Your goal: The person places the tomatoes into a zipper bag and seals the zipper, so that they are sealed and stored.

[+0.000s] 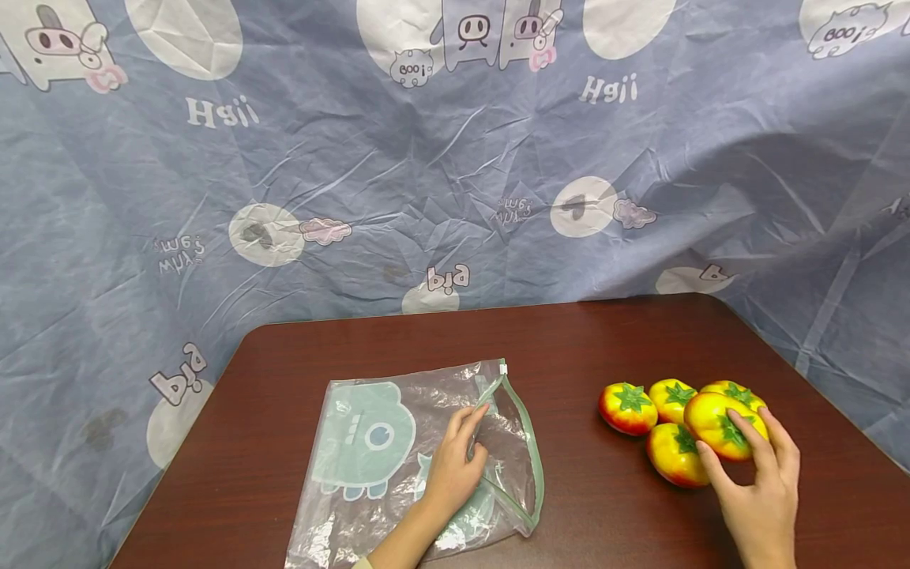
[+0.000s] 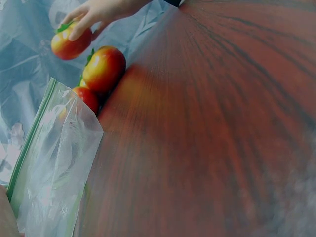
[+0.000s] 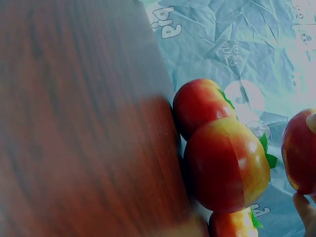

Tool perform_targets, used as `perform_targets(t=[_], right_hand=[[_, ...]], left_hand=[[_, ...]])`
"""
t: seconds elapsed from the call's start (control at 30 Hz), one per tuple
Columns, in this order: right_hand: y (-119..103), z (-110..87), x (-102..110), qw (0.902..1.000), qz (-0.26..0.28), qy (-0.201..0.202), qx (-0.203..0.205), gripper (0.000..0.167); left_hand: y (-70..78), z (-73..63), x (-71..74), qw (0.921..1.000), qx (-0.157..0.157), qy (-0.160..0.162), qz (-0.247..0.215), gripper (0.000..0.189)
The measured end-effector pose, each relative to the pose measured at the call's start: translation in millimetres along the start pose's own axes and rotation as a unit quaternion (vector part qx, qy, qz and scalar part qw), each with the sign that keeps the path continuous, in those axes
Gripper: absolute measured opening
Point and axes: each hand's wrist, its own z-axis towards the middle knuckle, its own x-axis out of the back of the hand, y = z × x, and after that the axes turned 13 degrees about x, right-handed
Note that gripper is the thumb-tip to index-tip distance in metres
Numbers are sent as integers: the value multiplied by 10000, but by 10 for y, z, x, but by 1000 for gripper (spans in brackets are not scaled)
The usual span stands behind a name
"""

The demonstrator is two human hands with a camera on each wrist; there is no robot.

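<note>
A clear zip bag (image 1: 362, 506) with a green zip edge and a pale green cartoon print lies flat on the table, its mouth gaping to the right. My left hand (image 1: 455, 462) pinches the upper zip edge at that mouth, holding it back. In my right hand (image 1: 764, 482), thumb and fingers grip a red-and-yellow tomato (image 1: 714, 423) with a green leafy top. This tomato (image 3: 300, 150) is raised above the others in the right wrist view. Several more tomatoes sit clustered beside it, among them a leftmost tomato (image 1: 624, 415) and a front tomato (image 1: 671, 462).
The dark red-brown wooden table (image 1: 569, 340) has rounded far corners. Behind and beside it hangs a creased blue-grey cloth (image 1: 398, 174) printed with cartoons and lettering. Bare tabletop lies between the bag and the tomatoes.
</note>
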Motion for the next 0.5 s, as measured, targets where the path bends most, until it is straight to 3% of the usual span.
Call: perform_targets(t=[0.5], right_hand=[[-53, -36, -72, 9977, 473, -199, 435, 57]], left_hand=[[-11, 5, -9, 10000, -53, 35, 6, 59]])
